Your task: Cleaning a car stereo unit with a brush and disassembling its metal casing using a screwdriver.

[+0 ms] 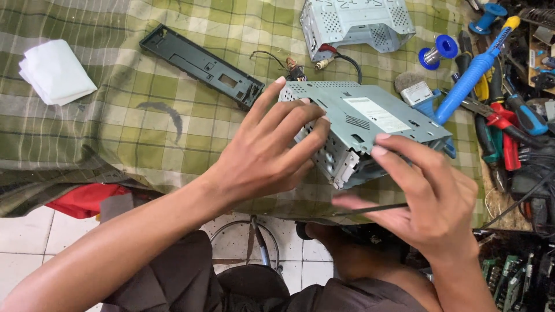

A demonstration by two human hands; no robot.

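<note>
Right at the middle of the view, a grey metal car stereo box (361,124) sits tilted on the table (144,86), which is covered by a green checked cloth. The left hand (263,153) lies on its near left end with fingers (300,118) spread across the perforated top and side. The right hand (430,199) is at the box's lower right corner, fingertips touching the top edge, while its thumb and palm hold a thin dark rod (370,209); whether the rod touches the box I cannot tell.

At eleven o'clock from the box lies a long black faceplate frame (199,63). At twelve o'clock stands a second, empty metal casing (355,23) with wires (341,58) trailing from it. At two to three o'clock a blue-handled screwdriver (471,75), a brush (413,89), a blue spool (439,49) and red-handled pliers (503,136) lie crowded together. Far off at ten o'clock rests a folded white tissue (55,72).
</note>
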